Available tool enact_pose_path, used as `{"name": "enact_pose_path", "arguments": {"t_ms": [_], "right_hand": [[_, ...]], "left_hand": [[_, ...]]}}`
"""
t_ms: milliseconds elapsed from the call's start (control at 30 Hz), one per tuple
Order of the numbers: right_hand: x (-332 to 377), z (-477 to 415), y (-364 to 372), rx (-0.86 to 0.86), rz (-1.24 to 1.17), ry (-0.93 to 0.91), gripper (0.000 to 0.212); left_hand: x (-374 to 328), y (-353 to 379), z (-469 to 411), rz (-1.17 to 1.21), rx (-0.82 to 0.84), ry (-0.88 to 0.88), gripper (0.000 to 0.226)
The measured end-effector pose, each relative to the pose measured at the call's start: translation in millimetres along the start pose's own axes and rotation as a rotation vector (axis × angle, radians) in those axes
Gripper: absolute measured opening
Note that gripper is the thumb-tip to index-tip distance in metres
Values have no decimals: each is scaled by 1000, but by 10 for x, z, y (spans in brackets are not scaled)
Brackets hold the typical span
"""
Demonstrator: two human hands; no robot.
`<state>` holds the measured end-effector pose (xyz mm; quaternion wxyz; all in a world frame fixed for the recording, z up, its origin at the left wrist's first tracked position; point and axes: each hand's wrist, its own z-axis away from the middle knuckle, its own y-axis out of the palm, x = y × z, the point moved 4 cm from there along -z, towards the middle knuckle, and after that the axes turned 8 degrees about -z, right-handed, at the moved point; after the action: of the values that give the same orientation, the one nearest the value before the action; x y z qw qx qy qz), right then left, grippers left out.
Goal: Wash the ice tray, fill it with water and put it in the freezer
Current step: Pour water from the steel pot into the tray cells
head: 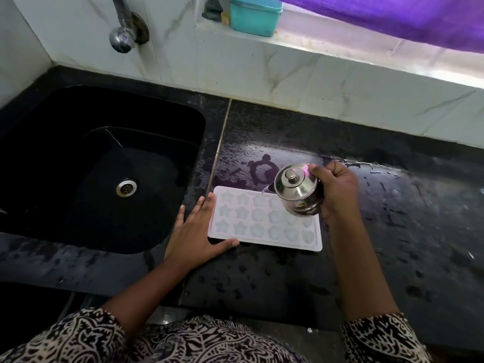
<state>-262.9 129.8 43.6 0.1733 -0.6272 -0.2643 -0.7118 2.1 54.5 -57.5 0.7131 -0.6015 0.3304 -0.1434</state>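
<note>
A white ice tray (251, 218) with star- and shell-shaped pockets lies flat on the wet black counter (392, 231), just right of the sink. My left hand (195, 231) lies flat with straight fingers against the tray's left edge, thumb along its front corner. My right hand (336, 189) grips a small lidded steel jug (297, 191), tilted left over the tray's far right pockets. A thin stream of water runs from its spout into the tray.
The black sink (99, 163) with a steel drain (126, 187) lies to the left, under a chrome tap (123, 30) on the white tiled wall. A teal box (255, 15) stands on the window ledge, beside a hanging purple cloth (392, 14).
</note>
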Motion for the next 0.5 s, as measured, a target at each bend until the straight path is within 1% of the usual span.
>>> {"name": "enact_pose_path", "arguments": {"t_ms": [500], "right_hand": [[35, -71, -7, 39, 33, -20, 41]], "left_hand": [[-10, -16, 9, -7, 21, -21, 124]]}}
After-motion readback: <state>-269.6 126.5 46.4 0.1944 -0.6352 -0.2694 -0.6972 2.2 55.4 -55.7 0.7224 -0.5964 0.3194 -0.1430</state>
